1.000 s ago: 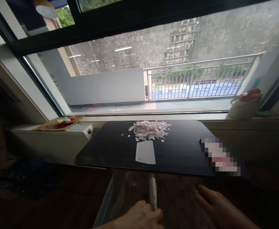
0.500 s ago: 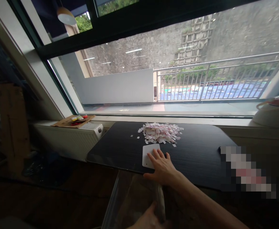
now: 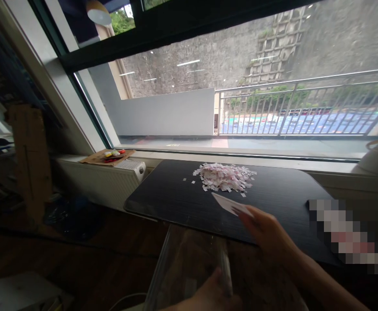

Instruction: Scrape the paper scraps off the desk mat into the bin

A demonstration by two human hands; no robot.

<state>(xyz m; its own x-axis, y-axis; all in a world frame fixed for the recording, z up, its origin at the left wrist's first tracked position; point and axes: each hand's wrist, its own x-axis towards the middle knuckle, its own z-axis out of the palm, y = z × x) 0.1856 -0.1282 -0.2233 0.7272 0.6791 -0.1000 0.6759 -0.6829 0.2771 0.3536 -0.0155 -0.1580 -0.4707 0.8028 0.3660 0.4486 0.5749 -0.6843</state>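
Observation:
A heap of small pale pink and white paper pieces lies on the black tabletop. Just in front of it, my right hand grips a thin, flat white card, tilted and lifted off the surface. Below the table's near edge, my left hand is closed on the right-hand rim of a clear plastic bin. A small pale piece shows inside the bin, too dim to make out. Two loose paper bits lie left of the heap.
A radiator stands left of the table, with cardboard and small coloured items on top. A blurred-out object lies at the table's right end. Behind is a large window; a white bag-like thing sits at right.
My right hand lay flat over the white card on the table; now it has picked the card up and moved right, tilting it. My left hand stays on the bin's rim. The view shifted slightly.

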